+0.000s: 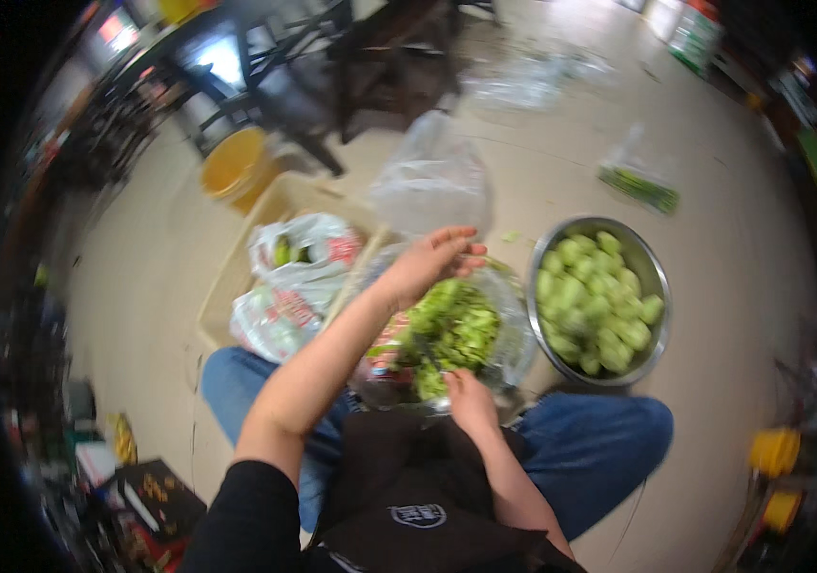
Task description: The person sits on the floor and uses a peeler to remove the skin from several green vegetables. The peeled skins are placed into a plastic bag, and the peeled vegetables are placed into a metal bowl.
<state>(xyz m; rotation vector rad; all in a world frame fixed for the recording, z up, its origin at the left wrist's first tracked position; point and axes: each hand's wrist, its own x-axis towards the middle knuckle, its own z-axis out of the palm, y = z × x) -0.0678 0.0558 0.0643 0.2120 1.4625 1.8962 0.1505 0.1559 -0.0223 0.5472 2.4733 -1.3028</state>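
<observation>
My left hand (437, 259) reaches out over the far side of a pile of green vegetable peelings (462, 326), its fingers apart and nothing seen in it. The peelings lie in a clear plastic bag (516, 336) between my knees. Low over the near side of the pile, my right hand (471, 402) grips a small knife or peeler (428, 351); blur hides which, and its dark blade points away from me. To the right stands a round steel basin (661, 336) holding many peeled, pale green vegetables (594, 301).
A cream plastic crate (226, 286) with knotted white bags (305, 251) stands left, a yellow bucket (237, 168) behind it. A white plastic bag (433, 179) lies ahead on the tiled floor. Farther right is a bag of green stalks (639, 188). Dark chairs (394, 57) stand beyond.
</observation>
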